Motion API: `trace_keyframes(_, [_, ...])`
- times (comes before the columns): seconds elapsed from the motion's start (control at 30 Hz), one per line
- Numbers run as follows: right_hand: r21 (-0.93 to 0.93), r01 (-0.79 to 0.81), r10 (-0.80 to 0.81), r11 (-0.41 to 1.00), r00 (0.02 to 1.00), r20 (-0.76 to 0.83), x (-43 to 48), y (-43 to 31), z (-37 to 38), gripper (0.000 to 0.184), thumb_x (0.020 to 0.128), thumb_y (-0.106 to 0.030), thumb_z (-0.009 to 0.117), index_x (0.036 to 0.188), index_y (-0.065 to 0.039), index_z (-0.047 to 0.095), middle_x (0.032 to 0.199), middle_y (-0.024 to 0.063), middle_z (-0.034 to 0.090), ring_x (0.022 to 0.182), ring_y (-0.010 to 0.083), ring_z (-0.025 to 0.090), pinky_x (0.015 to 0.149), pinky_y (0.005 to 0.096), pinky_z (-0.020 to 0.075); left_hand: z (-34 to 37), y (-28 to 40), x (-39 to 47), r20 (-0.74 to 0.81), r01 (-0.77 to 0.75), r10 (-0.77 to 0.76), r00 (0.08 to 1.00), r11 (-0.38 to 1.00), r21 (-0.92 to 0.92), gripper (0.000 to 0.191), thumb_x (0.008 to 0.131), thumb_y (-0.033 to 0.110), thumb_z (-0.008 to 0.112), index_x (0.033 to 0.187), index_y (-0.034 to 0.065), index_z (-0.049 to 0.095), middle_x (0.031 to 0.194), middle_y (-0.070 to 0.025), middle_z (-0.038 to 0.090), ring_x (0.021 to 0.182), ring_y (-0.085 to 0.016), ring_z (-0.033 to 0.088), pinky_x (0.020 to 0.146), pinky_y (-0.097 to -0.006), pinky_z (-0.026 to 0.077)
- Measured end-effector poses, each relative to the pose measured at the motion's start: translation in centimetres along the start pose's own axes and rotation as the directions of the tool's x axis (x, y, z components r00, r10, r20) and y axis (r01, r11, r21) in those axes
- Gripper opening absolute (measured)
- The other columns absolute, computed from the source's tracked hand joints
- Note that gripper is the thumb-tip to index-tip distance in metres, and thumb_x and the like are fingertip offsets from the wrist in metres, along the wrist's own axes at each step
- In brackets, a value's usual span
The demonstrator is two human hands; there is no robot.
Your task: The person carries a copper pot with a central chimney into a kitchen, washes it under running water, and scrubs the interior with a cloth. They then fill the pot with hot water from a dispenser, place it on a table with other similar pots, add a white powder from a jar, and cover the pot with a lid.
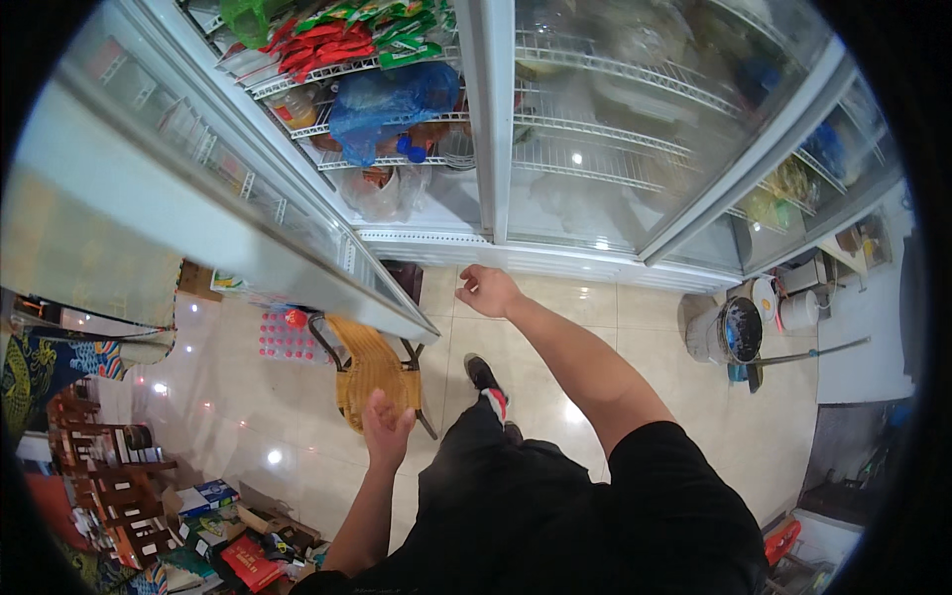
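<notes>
My right hand [487, 291] is in front of the lower frame of a glass-door display fridge [580, 256], fingers loosely curled, with nothing seen in it. Over a tan chair [368, 349] hangs my left hand [388, 431], its fingers apart and empty. At the left the fridge's glass door [245, 223] stands swung out. Inside the opened section, wire shelves carry red and green packets [335, 44], a blue plastic bag [394, 100], bottles with blue caps [411, 149] and, at the bottom, a whitish plastic bag [383, 192].
A shrink-wrapped pack of bottles with pink caps [286, 338] lies on the tiled floor beside the chair. Opened boxes and packages [245, 547] are piled at lower left. Buckets [721, 331] and a long-handled tool [811, 355] stand at right.
</notes>
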State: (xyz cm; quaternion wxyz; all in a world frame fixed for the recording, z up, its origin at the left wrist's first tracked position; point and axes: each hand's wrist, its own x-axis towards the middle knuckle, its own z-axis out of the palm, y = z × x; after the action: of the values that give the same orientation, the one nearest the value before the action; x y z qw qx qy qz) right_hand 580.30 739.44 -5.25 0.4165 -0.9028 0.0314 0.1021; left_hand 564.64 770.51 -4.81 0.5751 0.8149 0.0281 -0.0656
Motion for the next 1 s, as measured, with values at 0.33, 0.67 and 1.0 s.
trace_keyframes(0.33, [-0.109,0.029,-0.024,0.994,0.999,0.046,23.5,1.7,2.0,0.049,0.086,-0.033,0.054,0.125,-0.002,0.054,0.118,0.0195,0.06,0.112,0.034,0.056,0.098,0.0393,0.0431,4.3,-1.0,12.9,-0.352,-0.179,0.095,0.931,0.96,-0.213,0.047,0.093,0.018,0.058,0.129,-0.0054,0.039,0.125,-0.0133,0.05,0.115,-0.021,0.048,0.102,-0.035,0.036])
trace_keyframes(0.67, [-0.112,0.311,-0.315,0.944,0.949,-0.02,45.1,2.1,16.3,0.087,0.068,-0.034,0.07,0.138,0.003,0.033,0.133,0.026,0.045,0.122,0.0384,0.045,0.102,0.0421,0.0383,4.1,-2.7,11.8,-0.24,-0.27,0.13,0.962,0.328,-0.905,0.033,0.093,0.019,0.054,0.119,-0.0018,0.053,0.109,-0.0115,0.059,0.097,-0.021,0.057,0.087,-0.0356,0.045])
trace_keyframes(1.0, [0.278,0.735,-0.785,0.619,0.568,0.246,48.4,1.2,21.6,0.059,0.073,-0.036,0.061,0.115,0.005,0.057,0.123,0.025,0.054,0.119,0.0366,0.05,0.102,0.0399,0.0391,6.2,-4.3,13.9,-0.655,-0.262,0.065,0.753,0.942,-0.208,0.03,0.092,0.021,0.054,0.112,-0.0009,0.056,0.1,-0.0102,0.061,0.09,-0.02,0.058,0.082,-0.035,0.047])
